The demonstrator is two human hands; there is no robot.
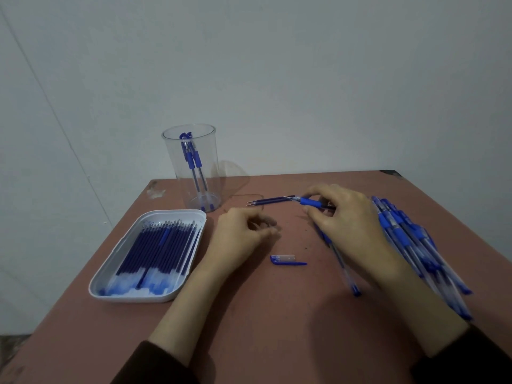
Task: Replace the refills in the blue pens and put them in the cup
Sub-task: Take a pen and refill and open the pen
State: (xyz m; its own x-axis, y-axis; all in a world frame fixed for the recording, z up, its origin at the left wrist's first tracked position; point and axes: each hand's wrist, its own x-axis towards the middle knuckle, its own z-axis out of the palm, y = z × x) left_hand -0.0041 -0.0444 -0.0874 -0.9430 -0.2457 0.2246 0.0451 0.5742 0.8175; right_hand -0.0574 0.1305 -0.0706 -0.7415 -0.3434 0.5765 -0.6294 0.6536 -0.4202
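My right hand [349,220] pinches the blue grip section of a pen [310,202] just above the table. Two loose refills [267,201] lie on the table left of that grip piece. My left hand [241,234] hovers with loosely curled fingers and holds nothing that I can see. A pen cap [286,259] lies between my hands. A pen barrel [340,259] lies partly under my right hand. The clear cup [177,159] at the back holds a few blue pens [192,156]. A white tray [116,259] on the left is full of blue refills [160,253].
A pile of several blue pens [415,245] lies along the table's right side, beside my right forearm. The brown table [263,314] ends close behind the cup, against a pale wall. A thin wire loop [249,195] lies near the cup.
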